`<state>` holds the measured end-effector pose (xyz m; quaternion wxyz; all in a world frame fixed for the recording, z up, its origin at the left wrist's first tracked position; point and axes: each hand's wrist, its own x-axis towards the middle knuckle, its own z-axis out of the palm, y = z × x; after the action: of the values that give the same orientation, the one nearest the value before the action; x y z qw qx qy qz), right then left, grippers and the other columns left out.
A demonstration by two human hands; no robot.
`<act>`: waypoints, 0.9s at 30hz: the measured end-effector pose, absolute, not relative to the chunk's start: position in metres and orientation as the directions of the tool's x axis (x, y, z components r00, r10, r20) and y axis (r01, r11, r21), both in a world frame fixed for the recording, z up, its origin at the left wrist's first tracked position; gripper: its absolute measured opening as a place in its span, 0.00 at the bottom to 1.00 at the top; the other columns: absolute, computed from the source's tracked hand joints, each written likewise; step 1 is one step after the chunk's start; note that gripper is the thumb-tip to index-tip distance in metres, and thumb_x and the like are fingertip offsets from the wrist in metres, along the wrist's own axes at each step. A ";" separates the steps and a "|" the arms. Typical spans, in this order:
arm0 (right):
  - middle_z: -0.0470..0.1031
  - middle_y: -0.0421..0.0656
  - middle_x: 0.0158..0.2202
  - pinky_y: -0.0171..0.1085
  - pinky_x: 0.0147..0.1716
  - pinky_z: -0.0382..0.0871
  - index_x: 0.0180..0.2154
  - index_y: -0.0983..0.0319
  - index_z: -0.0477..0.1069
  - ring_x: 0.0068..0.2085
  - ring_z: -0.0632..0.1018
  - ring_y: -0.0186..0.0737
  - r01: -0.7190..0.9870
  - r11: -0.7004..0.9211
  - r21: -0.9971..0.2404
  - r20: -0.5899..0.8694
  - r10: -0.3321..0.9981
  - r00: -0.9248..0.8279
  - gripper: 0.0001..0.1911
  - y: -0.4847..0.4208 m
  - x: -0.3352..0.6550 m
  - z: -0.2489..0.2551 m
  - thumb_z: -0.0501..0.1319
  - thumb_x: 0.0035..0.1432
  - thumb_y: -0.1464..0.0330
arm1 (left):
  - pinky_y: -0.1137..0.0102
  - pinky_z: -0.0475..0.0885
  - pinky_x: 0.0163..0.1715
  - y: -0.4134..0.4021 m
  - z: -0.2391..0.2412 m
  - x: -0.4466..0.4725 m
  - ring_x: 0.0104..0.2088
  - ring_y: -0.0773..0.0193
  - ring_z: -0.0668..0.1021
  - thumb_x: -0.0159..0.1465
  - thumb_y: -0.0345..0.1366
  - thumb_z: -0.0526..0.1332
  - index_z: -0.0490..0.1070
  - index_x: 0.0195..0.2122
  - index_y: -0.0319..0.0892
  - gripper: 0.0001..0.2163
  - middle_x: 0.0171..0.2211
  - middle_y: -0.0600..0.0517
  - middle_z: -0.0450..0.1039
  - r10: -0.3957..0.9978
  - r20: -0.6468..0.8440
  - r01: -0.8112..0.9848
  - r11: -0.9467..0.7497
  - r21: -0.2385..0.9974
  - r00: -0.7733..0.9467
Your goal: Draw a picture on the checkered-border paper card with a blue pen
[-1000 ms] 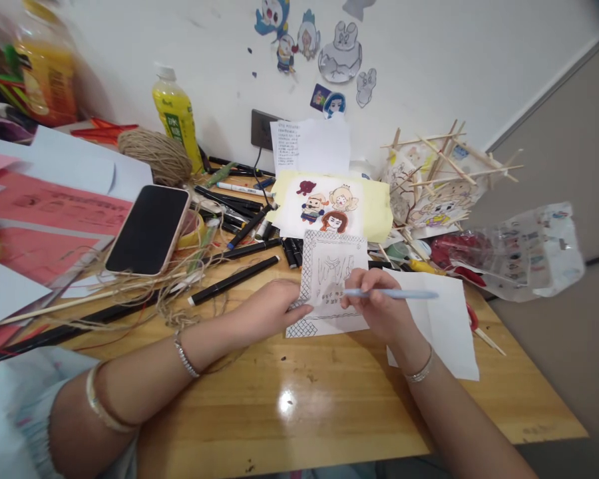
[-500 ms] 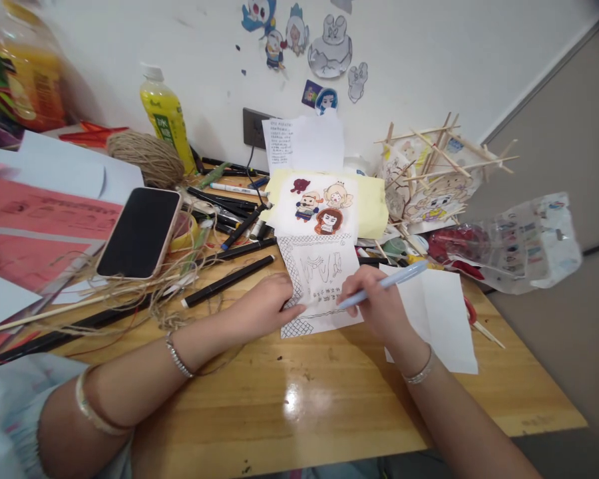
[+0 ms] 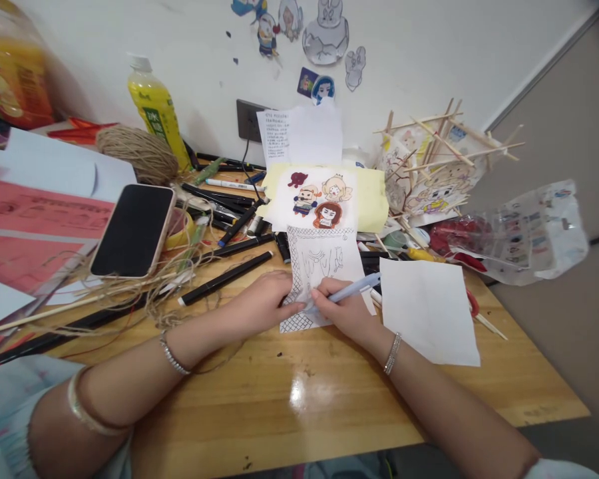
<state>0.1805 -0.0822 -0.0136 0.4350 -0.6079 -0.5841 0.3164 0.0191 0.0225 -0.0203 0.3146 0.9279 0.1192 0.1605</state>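
A narrow sheet of white paper [image 3: 324, 249] with line drawings and a crosshatched border lies on the desk. Over its lower part, my right hand [image 3: 347, 309] is closed round a light blue pen [image 3: 354, 289], whose tip sits down at the paper near my left thumb. My left hand [image 3: 267, 299] rests on the sheet's left edge, thumb stretched out over it and apart from the fingers. Above the sheet is a white paper with coloured cartoon figures [image 3: 324, 199], backed by a yellow sheet [image 3: 372, 199].
Black markers [image 3: 227, 278], a phone [image 3: 134, 229] and tangled twine lie to the left. A yellow drink bottle [image 3: 154, 110] stands behind. On the right are a blank white sheet [image 3: 426, 309], a stick-and-paper structure [image 3: 439, 166] and a clear plastic bag [image 3: 524, 233].
My right hand has moved left across the sheet with the pen, now covering the handwritten lines. My left hand stays at the paper's edge. The view has shifted slightly.
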 end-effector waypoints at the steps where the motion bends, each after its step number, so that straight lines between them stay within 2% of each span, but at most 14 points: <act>1: 0.55 0.34 0.18 0.33 0.22 0.52 0.18 0.59 0.53 0.23 0.58 0.32 0.436 0.070 -0.897 0.128 0.986 0.105 0.19 -0.082 0.181 -0.014 0.57 0.56 0.63 | 0.60 0.70 0.48 0.023 -0.020 0.019 0.45 0.54 0.77 0.63 0.35 0.59 0.74 0.38 0.41 0.06 0.41 0.46 0.77 0.317 0.218 0.117 -0.772 0.625 0.923; 17: 0.53 0.34 0.19 0.33 0.22 0.51 0.19 0.59 0.51 0.23 0.56 0.32 0.454 0.089 -0.887 0.120 0.992 0.040 0.20 -0.083 0.183 -0.017 0.57 0.58 0.65 | 0.60 0.69 0.51 0.024 -0.018 0.018 0.47 0.54 0.76 0.59 0.29 0.59 0.73 0.41 0.42 0.10 0.44 0.47 0.76 0.268 0.236 0.079 -0.799 0.596 0.934; 27: 0.54 0.34 0.19 0.33 0.22 0.52 0.19 0.59 0.52 0.23 0.59 0.32 0.444 0.069 -0.893 0.121 0.989 0.090 0.19 -0.083 0.184 -0.018 0.56 0.57 0.63 | 0.59 0.69 0.50 0.024 -0.017 0.018 0.46 0.53 0.76 0.59 0.30 0.59 0.74 0.36 0.41 0.06 0.42 0.46 0.76 0.267 0.222 0.081 -0.789 0.609 0.938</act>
<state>0.1842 -0.0829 -0.0184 0.4260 -0.6029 -0.5941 0.3196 0.0179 0.0240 -0.0170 0.3112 0.9338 0.0931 0.1501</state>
